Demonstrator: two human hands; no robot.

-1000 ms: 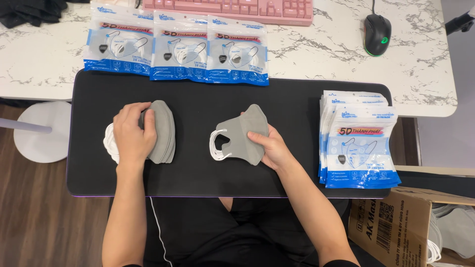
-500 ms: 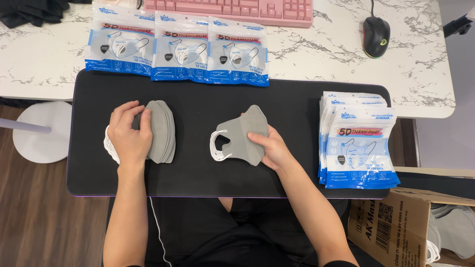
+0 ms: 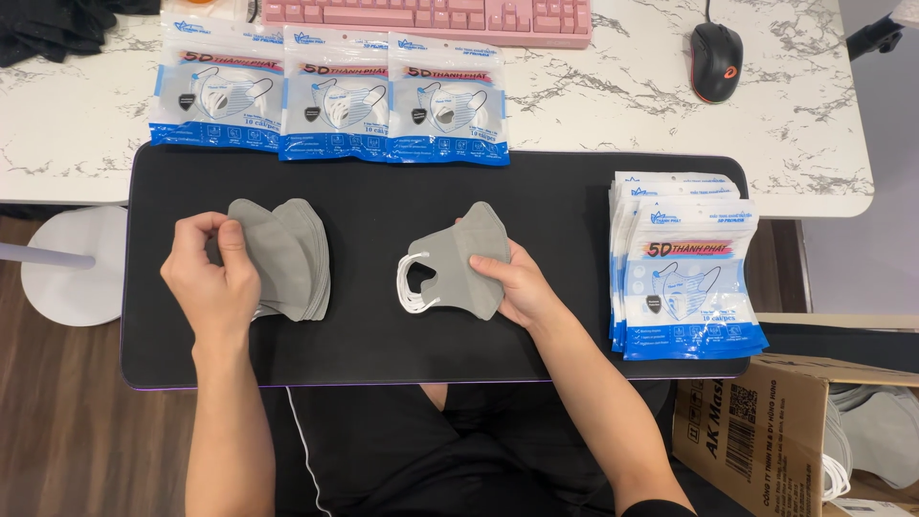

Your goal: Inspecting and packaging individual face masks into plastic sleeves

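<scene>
A stack of grey folded face masks (image 3: pixel 292 257) lies on the left part of a black mat (image 3: pixel 383 330). My left hand (image 3: pixel 211 278) pinches the left edge of the top mask, thumb on it. In the middle of the mat lies a small pile of grey masks with white ear loops (image 3: pixel 455 260). My right hand (image 3: pixel 517 285) grips its right edge, fingers on top.
Three blue-and-white mask packets (image 3: pixel 330 96) lie in a row on the marble table behind the mat. A stack of the same packets (image 3: pixel 684 273) sits at the mat's right end. Pink keyboard (image 3: pixel 431 14), black mouse (image 3: pixel 716 59), open cardboard box (image 3: pixel 795 431) at lower right.
My left hand has slid left to the stack's edge and closed on the top mask. The right hand and its masks have hardly moved.
</scene>
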